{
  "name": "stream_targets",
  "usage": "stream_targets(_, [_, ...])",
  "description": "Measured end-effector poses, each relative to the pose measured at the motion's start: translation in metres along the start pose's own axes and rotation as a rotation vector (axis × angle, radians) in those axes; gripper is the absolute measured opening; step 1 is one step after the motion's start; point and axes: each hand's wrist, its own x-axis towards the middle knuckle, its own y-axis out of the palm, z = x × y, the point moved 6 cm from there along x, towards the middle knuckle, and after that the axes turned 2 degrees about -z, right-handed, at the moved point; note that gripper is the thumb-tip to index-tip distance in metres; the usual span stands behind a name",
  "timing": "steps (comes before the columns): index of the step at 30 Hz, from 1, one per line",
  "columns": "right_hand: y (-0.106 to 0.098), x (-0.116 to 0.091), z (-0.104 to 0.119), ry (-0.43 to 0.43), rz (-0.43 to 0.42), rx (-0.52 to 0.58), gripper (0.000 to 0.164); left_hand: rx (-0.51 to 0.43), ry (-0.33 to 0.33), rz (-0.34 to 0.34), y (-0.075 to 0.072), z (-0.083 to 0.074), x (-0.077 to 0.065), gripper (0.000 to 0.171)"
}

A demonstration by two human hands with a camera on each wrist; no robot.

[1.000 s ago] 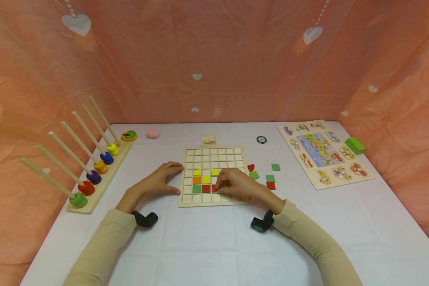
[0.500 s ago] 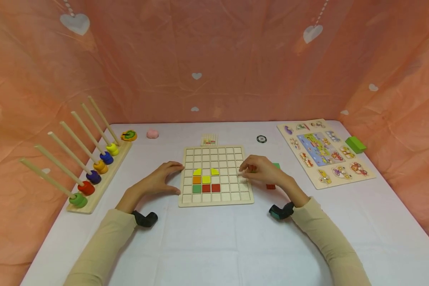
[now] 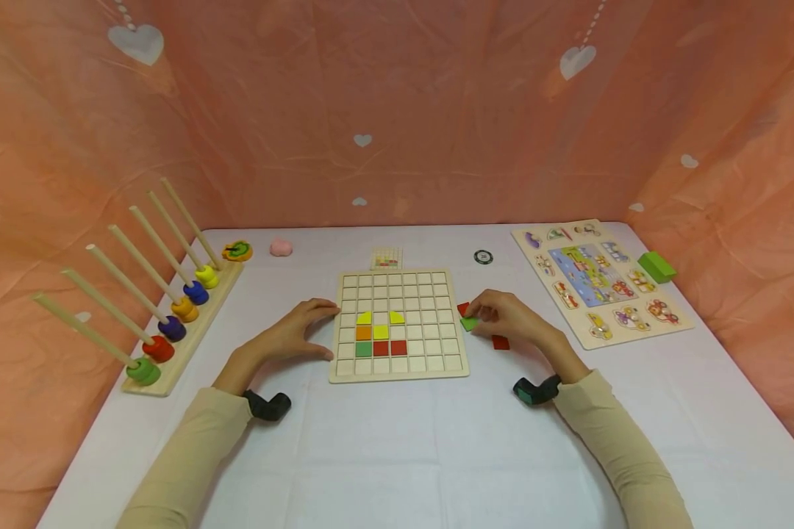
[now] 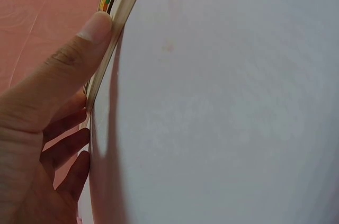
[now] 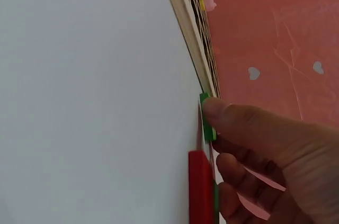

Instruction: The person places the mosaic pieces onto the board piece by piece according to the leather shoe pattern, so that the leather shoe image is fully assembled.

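Note:
In the head view, a wooden grid board [image 3: 430,363] lies mid-table. Set in its cells are two yellow rounded tiles [image 3: 364,318], an orange tile [image 3: 364,333], a yellow square [image 3: 381,333], a green square [image 3: 363,350] and two red squares [image 3: 398,347]. My left hand [image 3: 295,332] rests against the board's left edge; thumb and fingertips touch its side, also in the left wrist view. To the board's right, my right hand [image 3: 509,319] pinches a loose green tile [image 3: 468,324] between thumb and fingers, low over the cloth. A red piece [image 3: 463,308] lies just beyond it.
A red tile [image 3: 500,343] lies by my right hand, which may cover other pieces. Behind the board is a small pattern card [image 3: 387,258]. Left stands a peg-and-ring stacker [image 3: 192,316]; right, a picture puzzle [image 3: 589,338] and green block [image 3: 657,267]. A round chip [image 3: 483,257] lies further back.
My right hand has left a red tile on the board's lower row and moved right, off the board, to the loose pieces, where it takes a green tile. My left hand stays put.

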Motion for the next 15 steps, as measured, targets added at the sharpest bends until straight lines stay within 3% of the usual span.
stream_targets(15, [0.0060,0.0040,0.0073,0.003,0.019,-0.021,0.026,0.006,0.004,-0.003,0.0004,-0.0003,0.0005,0.084])
